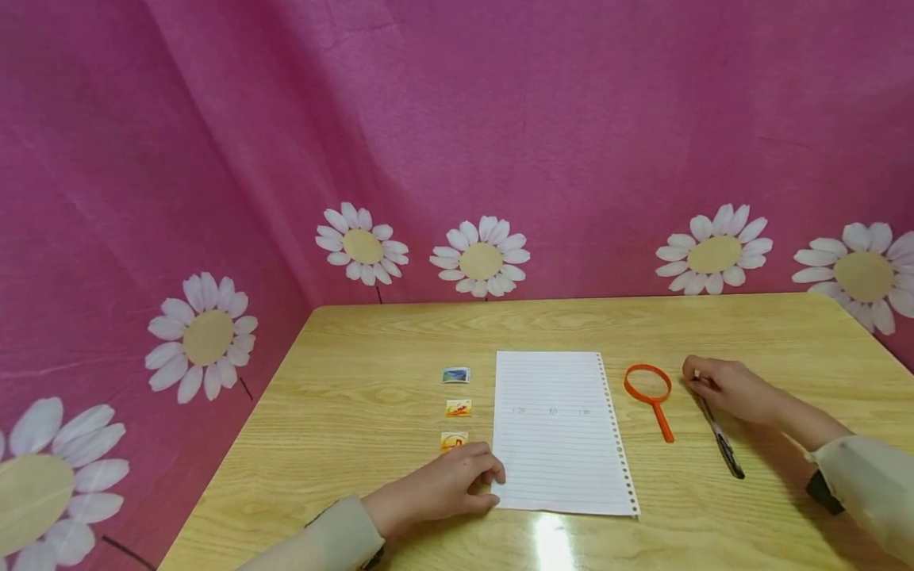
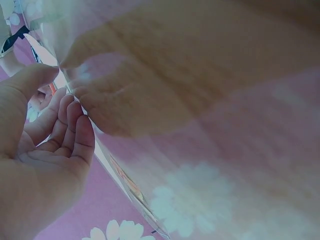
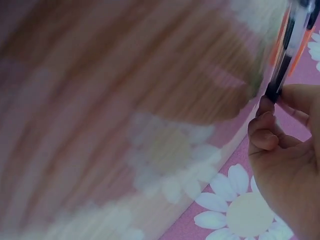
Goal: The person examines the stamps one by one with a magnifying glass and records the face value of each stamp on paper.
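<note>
My left hand (image 1: 450, 482) rests at the lower left edge of a lined sheet of paper (image 1: 553, 464), its fingers loosely bent with the tips right at the edge. The sheet has a punched right margin and three small handwritten numbers across its middle. To the right, my right hand (image 1: 735, 390) pinches the far end of a pen (image 1: 724, 448) between thumb and fingers. In the right wrist view, the dark end of the pen (image 3: 286, 62) shows at the fingertips; its other end points toward the front of the table.
An orange magnifying glass (image 1: 663, 422) lies between the sheet and the pen. Left of the sheet, a blue stamp-like picture (image 1: 456, 375) and two yellow ones, a middle one (image 1: 458, 408) and a near one (image 1: 454, 439), form a column. A pink flowered curtain (image 1: 571, 143) hangs behind the wooden table (image 1: 343, 412).
</note>
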The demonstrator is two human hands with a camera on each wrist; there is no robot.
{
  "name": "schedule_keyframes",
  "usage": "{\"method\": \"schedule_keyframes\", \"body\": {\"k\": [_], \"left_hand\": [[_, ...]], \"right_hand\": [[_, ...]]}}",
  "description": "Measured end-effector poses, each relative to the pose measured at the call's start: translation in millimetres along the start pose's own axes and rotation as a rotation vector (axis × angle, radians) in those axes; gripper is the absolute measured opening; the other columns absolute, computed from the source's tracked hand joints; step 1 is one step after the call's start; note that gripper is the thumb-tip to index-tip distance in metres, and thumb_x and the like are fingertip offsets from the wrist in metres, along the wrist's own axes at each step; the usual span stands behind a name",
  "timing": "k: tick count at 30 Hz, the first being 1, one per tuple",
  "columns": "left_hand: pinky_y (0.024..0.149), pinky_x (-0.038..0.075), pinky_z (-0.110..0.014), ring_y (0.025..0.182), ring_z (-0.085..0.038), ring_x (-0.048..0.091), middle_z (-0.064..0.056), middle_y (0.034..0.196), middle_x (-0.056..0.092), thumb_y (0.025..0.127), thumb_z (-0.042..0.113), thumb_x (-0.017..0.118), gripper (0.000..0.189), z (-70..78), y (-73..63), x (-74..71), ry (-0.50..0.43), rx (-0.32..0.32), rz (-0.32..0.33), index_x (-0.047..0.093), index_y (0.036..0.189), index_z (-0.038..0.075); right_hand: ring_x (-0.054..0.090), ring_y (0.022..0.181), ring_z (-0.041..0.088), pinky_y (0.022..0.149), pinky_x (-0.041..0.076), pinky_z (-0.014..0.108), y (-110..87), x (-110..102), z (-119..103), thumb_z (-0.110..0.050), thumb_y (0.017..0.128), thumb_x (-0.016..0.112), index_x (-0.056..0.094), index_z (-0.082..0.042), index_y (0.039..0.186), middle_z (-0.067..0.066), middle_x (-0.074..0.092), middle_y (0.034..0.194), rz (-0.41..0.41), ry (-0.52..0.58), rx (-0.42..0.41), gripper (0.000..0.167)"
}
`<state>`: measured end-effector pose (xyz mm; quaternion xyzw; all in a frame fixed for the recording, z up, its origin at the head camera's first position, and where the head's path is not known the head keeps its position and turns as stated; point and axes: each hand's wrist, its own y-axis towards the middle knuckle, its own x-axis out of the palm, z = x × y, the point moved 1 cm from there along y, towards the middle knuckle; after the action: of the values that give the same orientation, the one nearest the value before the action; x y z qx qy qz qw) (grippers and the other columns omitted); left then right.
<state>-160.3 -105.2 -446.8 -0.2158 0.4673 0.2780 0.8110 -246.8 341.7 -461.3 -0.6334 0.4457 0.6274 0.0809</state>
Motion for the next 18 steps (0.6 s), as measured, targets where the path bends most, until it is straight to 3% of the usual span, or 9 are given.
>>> {"method": "schedule_keyframes", "body": {"k": [12,18], "left_hand": [[0.076,0.041,-0.010,0.083,0.002,0.043,0.009,0.095,0.054,0.093,0.023,0.067,0.016,2.3,2.5,-0.1,0.038,0.053,0.004,0.065,0.107,0.015],[0.079,0.043,-0.009,0.085,0.000,0.048,0.006,0.097,0.057,0.097,0.022,0.061,0.016,3.4,2.9,-4.2,0.062,0.116,0.076,0.065,0.110,0.014]], "right_hand": [[0.036,0.059,-0.010,0.051,0.032,0.017,-2.0,-1.0,-4.3,0.015,0.074,0.072,0.047,-0.010,0.086,-0.014,0.046,0.066,0.005,-0.001,0.042,0.036],[0.035,0.059,-0.009,0.052,0.032,0.017,-2.3,-1.7,-3.8,0.011,0.078,0.071,0.047,-0.008,0.087,-0.012,0.048,0.068,-0.007,0.008,0.080,0.032]]}}
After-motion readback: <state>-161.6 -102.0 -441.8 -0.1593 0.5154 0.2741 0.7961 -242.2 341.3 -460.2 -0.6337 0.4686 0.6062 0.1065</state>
